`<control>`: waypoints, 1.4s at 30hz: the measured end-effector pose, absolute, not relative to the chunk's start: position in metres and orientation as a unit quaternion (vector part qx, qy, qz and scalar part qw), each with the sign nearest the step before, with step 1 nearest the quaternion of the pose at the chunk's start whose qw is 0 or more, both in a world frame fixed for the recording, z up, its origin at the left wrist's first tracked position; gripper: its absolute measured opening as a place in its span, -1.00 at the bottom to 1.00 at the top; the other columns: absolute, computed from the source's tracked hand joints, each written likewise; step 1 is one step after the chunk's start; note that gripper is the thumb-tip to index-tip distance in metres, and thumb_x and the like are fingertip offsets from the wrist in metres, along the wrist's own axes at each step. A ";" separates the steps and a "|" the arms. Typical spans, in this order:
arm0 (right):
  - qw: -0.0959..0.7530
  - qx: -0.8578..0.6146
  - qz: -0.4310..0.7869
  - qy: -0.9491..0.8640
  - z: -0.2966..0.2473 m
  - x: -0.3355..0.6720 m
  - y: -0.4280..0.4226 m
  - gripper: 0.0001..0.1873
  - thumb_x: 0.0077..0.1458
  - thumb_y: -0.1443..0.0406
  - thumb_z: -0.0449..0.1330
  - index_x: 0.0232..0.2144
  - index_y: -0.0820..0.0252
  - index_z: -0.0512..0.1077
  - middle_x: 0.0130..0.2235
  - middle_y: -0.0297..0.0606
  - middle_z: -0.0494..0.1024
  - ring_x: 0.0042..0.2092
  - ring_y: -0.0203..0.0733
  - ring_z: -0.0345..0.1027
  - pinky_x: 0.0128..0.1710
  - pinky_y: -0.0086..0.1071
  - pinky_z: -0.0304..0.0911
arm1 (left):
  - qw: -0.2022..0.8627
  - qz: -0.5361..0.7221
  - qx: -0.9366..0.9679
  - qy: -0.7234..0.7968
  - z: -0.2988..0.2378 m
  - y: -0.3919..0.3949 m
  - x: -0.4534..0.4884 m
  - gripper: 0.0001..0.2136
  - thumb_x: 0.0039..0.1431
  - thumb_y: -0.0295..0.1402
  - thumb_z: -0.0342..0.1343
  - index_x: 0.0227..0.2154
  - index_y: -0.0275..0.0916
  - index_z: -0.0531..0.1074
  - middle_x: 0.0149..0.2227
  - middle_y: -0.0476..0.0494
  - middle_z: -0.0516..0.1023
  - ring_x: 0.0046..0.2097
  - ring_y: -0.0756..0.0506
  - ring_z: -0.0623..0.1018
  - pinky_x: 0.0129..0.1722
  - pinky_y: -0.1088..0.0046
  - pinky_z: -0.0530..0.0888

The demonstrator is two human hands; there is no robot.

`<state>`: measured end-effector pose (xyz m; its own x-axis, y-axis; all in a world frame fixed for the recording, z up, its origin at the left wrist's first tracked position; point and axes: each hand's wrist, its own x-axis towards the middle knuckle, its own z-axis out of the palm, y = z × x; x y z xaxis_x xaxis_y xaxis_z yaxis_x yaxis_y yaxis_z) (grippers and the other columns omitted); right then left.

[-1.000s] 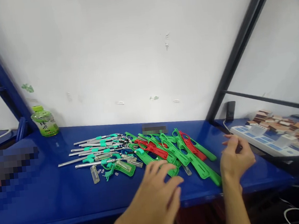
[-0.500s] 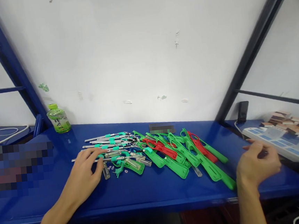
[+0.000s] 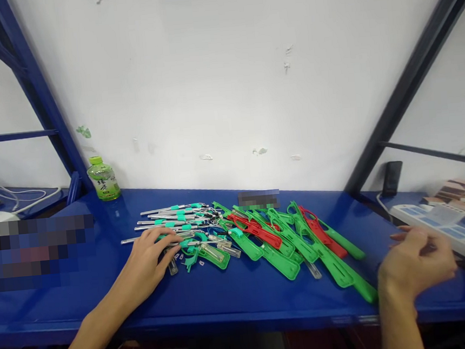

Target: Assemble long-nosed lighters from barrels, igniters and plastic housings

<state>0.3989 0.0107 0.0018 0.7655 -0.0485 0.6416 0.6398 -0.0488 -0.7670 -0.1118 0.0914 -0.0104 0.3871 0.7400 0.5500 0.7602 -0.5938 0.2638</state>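
Across the blue table [image 3: 236, 304] lies a heap of stick-lighter parts. My left hand [image 3: 148, 260] reaches over the metal lighter tubes [image 3: 167, 219] with teal collars, thumb and fingertips closed about the teal collar of the nearest lighter tube [image 3: 195, 243]. Its palm side and some of the tube are hidden. My right hand [image 3: 419, 261] hovers past the right end of the heap with curled fingers. Whether it holds anything is hidden. Green casing halves [image 3: 281, 262] and red casing halves [image 3: 262, 234] lie between the hands, with clear fuel tanks [image 3: 212, 251] among them.
A green-capped drink bottle [image 3: 103, 180] stands at the back left by the blue frame post [image 3: 38, 88]. On the right, behind a dark post [image 3: 403, 83], are a white-and-blue tray [image 3: 436, 227], brown blocks [image 3: 462, 198] and a phone [image 3: 391, 178]. A white wall rises behind.
My left hand has slid a little right along the nearest tube, its fingertips now at the teal collar. My right hand stays curled to the right of the heap. The view has shifted slightly.
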 end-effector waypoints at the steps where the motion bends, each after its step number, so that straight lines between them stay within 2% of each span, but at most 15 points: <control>1: 0.662 -0.668 -0.267 -0.210 0.002 0.399 0.011 -0.85 0.14 0.23 0.02 -0.39 0.06 0.37 -0.45 -0.29 0.47 -0.44 -0.02 0.47 -0.27 -0.11 0.45 | 0.014 -0.322 -0.833 -0.449 -0.011 0.092 -0.112 -0.56 0.51 0.04 -0.09 -0.06 -0.05 0.65 0.04 -0.22 0.61 0.11 -0.35 0.53 0.14 -0.06 0.48; 4: 0.691 -0.643 -0.273 -0.185 0.002 0.401 0.013 -0.89 0.07 0.22 0.08 -0.45 0.06 0.37 -0.49 -0.30 0.47 -0.54 -0.09 0.38 -0.46 -0.21 0.36 | 0.009 -0.320 -0.835 -0.448 -0.012 0.092 -0.112 -0.54 0.51 0.06 -0.09 -0.06 -0.06 0.65 0.04 -0.23 0.60 0.12 -0.35 0.53 0.14 -0.05 0.48; 6: 0.703 -0.633 -0.267 -0.183 0.002 0.402 0.015 -0.90 0.04 0.22 0.09 -0.46 0.06 0.38 -0.50 -0.31 0.47 -0.56 -0.10 0.36 -0.51 -0.24 0.32 | 0.009 -0.319 -0.834 -0.450 -0.012 0.091 -0.112 -0.54 0.51 0.06 -0.09 0.01 -0.04 0.64 0.07 -0.23 0.59 0.13 -0.35 0.52 0.16 -0.06 0.48; 10: 0.717 -0.622 -0.258 -0.180 0.003 0.401 0.015 -0.91 0.00 0.22 0.10 -0.47 0.07 0.39 -0.50 -0.31 0.47 -0.57 -0.12 0.35 -0.52 -0.25 0.31 | 0.011 -0.317 -0.835 -0.450 -0.013 0.089 -0.112 -0.58 0.51 0.03 -0.05 0.14 0.03 0.59 0.14 -0.21 0.54 0.18 -0.34 0.49 0.21 -0.05 0.45; 17: 0.724 -0.618 -0.250 -0.178 0.004 0.399 0.015 -0.91 -0.03 0.22 0.12 -0.47 0.08 0.39 -0.51 -0.30 0.46 -0.57 -0.11 0.35 -0.54 -0.24 0.31 | 0.007 -0.328 -0.834 -0.444 -0.010 0.090 -0.111 -0.58 0.49 0.06 -0.04 -0.09 -0.05 0.65 0.07 -0.22 0.58 0.13 -0.32 0.52 0.15 0.02 0.49; 24: 0.716 -0.628 -0.252 -0.171 0.006 0.398 0.014 -0.91 -0.05 0.23 0.11 -0.48 0.08 0.39 -0.52 -0.29 0.46 -0.57 -0.12 0.34 -0.54 -0.25 0.29 | 0.008 -0.339 -0.834 -0.435 0.000 0.086 -0.109 -0.64 0.53 -0.01 -0.06 -0.04 -0.07 0.57 -0.01 -0.14 0.66 0.08 -0.28 0.58 0.09 0.13 0.47; 32: 0.712 -0.629 -0.267 -0.164 0.007 0.396 0.014 -0.91 -0.06 0.22 0.10 -0.51 0.07 0.37 -0.53 -0.30 0.46 -0.62 -0.15 0.28 -0.57 -0.24 0.24 | 0.022 -0.363 -0.820 -0.442 0.005 0.081 -0.107 -0.58 0.53 0.07 -0.09 -0.01 -0.09 0.54 -0.03 -0.14 0.68 0.04 -0.28 0.61 0.06 0.18 0.46; 38: 0.729 -0.590 -0.320 -0.136 0.015 0.384 0.010 -0.93 -0.03 0.20 0.05 -0.51 -0.01 0.27 -0.58 -0.34 0.33 -0.64 -0.11 0.22 -0.63 -0.20 0.18 | 0.023 -0.378 -0.812 -0.445 0.004 0.080 -0.107 -0.56 0.52 0.10 -0.08 0.00 -0.10 0.53 -0.02 -0.15 0.67 0.04 -0.27 0.62 0.06 0.20 0.48; 40: 0.719 -0.589 -0.350 -0.115 0.018 0.380 0.008 -0.90 0.02 0.20 0.06 -0.51 -0.05 0.21 -0.52 -0.27 0.37 -0.55 0.00 0.35 -0.54 -0.10 0.30 | 0.018 -0.381 -0.811 -0.445 0.003 0.080 -0.107 -0.56 0.51 0.10 -0.08 0.00 -0.10 0.53 -0.02 -0.15 0.67 0.03 -0.26 0.63 0.05 0.21 0.50; 42: 0.704 -0.585 -0.392 -0.086 0.020 0.378 0.006 -0.81 0.05 0.22 0.09 -0.53 -0.08 0.13 -0.41 -0.17 0.44 -0.30 0.19 0.53 -0.28 0.06 0.43 | 0.017 -0.383 -0.810 -0.444 0.003 0.080 -0.107 -0.56 0.51 0.10 -0.08 0.00 -0.10 0.54 -0.03 -0.14 0.67 0.03 -0.25 0.64 0.05 0.22 0.51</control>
<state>0.3777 0.0055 0.0202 0.6771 -0.4514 0.5811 0.6538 0.0068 -0.7566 -0.1069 0.0803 0.0032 0.3113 0.7067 0.6354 0.7326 -0.6043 0.3133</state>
